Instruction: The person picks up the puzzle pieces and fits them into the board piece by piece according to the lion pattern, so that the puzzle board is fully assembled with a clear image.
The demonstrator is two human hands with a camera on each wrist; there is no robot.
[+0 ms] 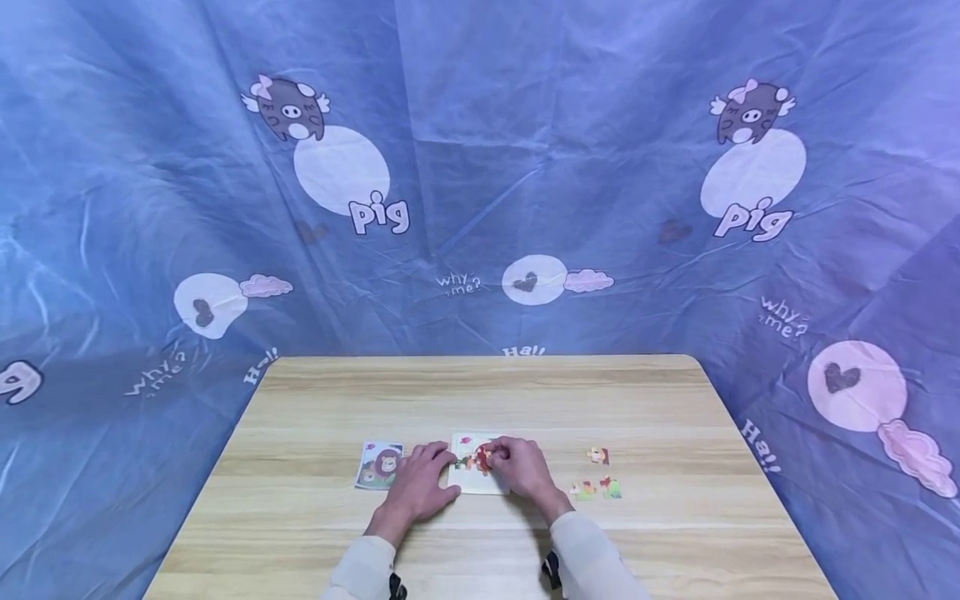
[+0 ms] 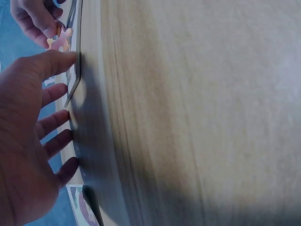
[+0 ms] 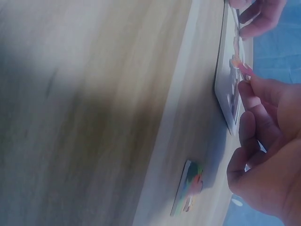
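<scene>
A white puzzle board (image 1: pixel 472 486) lies on the table between my hands, with several colourful joined pieces (image 1: pixel 471 460) on its upper part. My right hand (image 1: pixel 522 468) pinches a small reddish puzzle piece (image 3: pixel 245 69) between thumb and index finger, right over the board. The other fingers of that hand are curled in. At the board's left edge is my left hand (image 1: pixel 422 483), palm down. Its fingertips touch or nearly touch that edge, the fingers loosely spread with nothing gripped. Whether the pinched piece meets the joined ones I cannot tell.
A lion picture card (image 1: pixel 371 477) lies left of the board, partly behind the left hand. To the right are loose puzzle pieces: one (image 1: pixel 597 455) farther back and two (image 1: pixel 583 490) nearer. A blue printed cloth (image 1: pixel 480 208) hangs around the wooden table (image 1: pixel 480 392).
</scene>
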